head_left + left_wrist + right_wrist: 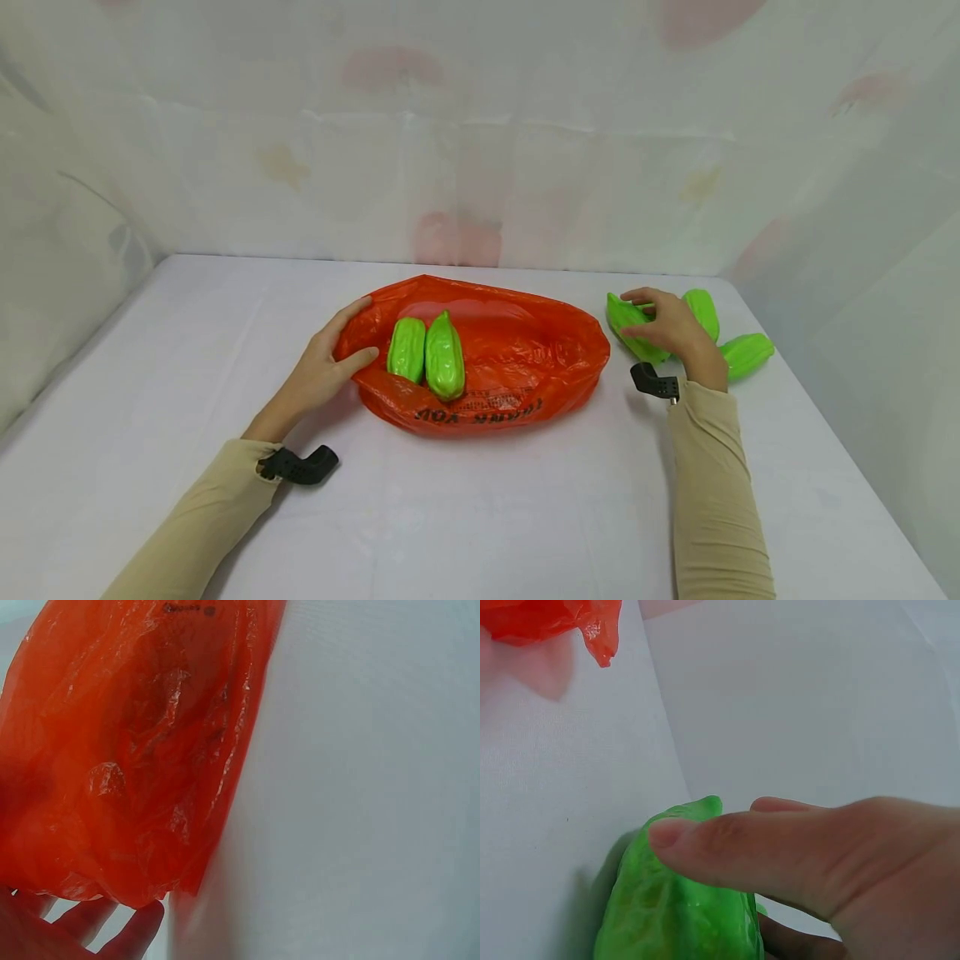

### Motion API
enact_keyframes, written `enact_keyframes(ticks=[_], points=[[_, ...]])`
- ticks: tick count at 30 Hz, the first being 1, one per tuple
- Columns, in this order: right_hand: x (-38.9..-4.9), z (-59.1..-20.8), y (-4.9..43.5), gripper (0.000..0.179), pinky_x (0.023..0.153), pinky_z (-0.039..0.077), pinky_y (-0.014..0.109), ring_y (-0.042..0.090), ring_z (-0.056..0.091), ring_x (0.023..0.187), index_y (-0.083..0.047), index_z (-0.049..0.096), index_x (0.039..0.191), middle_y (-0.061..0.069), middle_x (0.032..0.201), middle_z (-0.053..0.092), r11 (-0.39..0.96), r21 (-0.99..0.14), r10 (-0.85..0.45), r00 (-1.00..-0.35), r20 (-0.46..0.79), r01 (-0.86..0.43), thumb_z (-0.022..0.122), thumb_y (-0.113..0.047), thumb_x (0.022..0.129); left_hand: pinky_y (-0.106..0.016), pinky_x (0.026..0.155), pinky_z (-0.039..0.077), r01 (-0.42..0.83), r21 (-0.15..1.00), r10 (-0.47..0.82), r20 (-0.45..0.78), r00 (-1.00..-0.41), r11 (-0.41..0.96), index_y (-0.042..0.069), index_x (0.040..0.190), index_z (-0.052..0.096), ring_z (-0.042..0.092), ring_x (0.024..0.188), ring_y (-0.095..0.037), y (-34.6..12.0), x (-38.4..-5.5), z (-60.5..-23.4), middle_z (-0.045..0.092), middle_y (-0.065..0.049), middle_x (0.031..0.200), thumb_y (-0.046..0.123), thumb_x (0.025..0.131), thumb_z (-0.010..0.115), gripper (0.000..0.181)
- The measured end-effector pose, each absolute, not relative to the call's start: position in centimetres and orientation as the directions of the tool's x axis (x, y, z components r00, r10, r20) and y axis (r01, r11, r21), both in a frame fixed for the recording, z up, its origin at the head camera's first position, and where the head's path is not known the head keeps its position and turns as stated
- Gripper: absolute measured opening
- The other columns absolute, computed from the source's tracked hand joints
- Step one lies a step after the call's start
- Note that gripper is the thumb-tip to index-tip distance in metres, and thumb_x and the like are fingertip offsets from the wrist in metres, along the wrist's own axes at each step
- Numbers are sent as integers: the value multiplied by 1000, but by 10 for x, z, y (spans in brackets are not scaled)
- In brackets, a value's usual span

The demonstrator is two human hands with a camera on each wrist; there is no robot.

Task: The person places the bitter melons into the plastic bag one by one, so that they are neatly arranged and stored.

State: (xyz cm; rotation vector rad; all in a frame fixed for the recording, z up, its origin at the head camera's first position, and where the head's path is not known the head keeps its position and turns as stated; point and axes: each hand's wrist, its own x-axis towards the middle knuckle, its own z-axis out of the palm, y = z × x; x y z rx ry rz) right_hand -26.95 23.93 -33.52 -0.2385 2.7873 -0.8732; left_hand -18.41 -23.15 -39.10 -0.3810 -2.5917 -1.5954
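A red plastic bag (pixel 517 358) with black lettering lies wide-mouthed on the table in the head view. Two bright green ridged gourds (pixel 446 357) sit inside it at the left. My left hand (pixel 321 367) rests at the bag's left end, thumb and fingers spread apart, thumb over the rim. In the left wrist view its fingertips (pixel 139 930) touch the bag's edge. To the right of the bag, my right hand (pixel 671 323) holds another green ridged gourd (pixel 626 317). The right wrist view shows the thumb across this gourd (pixel 671 922), the other fingers partly hidden behind.
Two more green gourds lie beyond and beside the right hand: one gourd (pixel 702 312) farther back, one (pixel 747 355) near the table's right edge. A white cloth covers the table (pixel 480 508). Pale patterned sheeting (pixel 480 167) rises behind and at both sides.
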Motion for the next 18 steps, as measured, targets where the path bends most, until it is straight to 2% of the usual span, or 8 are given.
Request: enact_keyframes(ticks=[7,14,18], points=[[-269,-334,239,66,108,41,58,51,43,132,2,41,145,34,147,41,811,-577,-233,-959,-160,-101,71,-14,89,-61,113,32,250,868,174,192,-966,430,22,157,28,38,140,-36,-231,-184,-390,33,-12,159,12,95,58,70],[-269,-336,237,62,101,48,54,49,48,128,0,48,143,29,146,43,821,-558,-252,-953,-167,-119,71,-16,88,-61,114,32,250,869,176,191,-966,427,21,157,27,37,141,-36,-231,-184,-391,33,-12,160,12,96,58,69],[-270,-337,235,61,103,45,55,48,46,129,-2,48,143,28,147,42,831,-541,-260,-949,-178,-127,71,-17,89,-61,114,32,253,869,178,194,-965,425,20,157,27,37,141,-36,-232,-184,-391,33,-12,160,11,96,58,69]])
